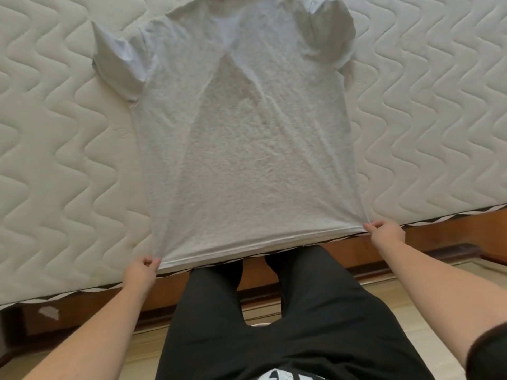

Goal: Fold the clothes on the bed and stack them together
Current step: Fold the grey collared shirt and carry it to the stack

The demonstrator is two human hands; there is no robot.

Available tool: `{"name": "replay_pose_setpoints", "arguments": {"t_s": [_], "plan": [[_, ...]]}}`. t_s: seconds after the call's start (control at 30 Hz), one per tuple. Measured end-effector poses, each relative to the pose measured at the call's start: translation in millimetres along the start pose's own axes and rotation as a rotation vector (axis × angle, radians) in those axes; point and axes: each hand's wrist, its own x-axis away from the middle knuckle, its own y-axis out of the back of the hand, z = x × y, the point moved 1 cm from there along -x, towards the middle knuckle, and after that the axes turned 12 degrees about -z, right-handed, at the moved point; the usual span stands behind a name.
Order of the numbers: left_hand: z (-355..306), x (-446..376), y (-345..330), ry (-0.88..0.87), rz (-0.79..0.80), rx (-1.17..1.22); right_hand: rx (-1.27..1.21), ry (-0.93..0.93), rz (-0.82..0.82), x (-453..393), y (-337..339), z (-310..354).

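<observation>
The gray shirt (247,138) lies flat on the white bed (55,160), its bottom edge at the bed's near side. My left hand (141,271) pinches one bottom corner and my right hand (385,231) pinches the other, pulling the edge tight

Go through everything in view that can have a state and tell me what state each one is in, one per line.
Grey T-shirt: spread flat on the mattress, unfolded, hem pulled taut at the near edge.
T-shirt sleeves: spread outward, rumpled.
Left hand: pinches the hem's left corner.
Right hand: pinches the hem's right corner.
Mattress: bare, quilted, no sheet.
</observation>
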Motion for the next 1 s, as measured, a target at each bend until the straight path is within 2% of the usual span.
{"name": "replay_pose_setpoints", "arguments": {"t_s": [0.1, 0.2, 0.37, 0.43, 0.6, 0.8, 1.0], "plan": [[0, 0, 1, 0.007, -0.019, -0.002, -0.005, 0.007, -0.051, -3, 2, -2], [-4, -1, 0, -0.014, -0.015, -0.042, 0.018, 0.031, -0.029, -2, -2, 2], [-36, 5, 9, 0.031, -0.085, -0.004, 0.054, -0.002, -0.029, 6, -7, 21], [-56, 13, 14, -0.007, -0.104, 0.038, 0.043, -0.012, -0.044, 14, -2, 33], [-136, 33, 16, -0.359, -0.023, 0.073, -0.159, 0.112, 0.047, 36, 10, 76], [-246, 59, 31, -0.832, 0.062, 0.031, -0.359, 0.245, 0.043, 53, 44, 129], [-344, 58, 44, -1.055, 0.011, 0.006, -0.544, 0.299, 0.050, 35, 55, 187]]}}
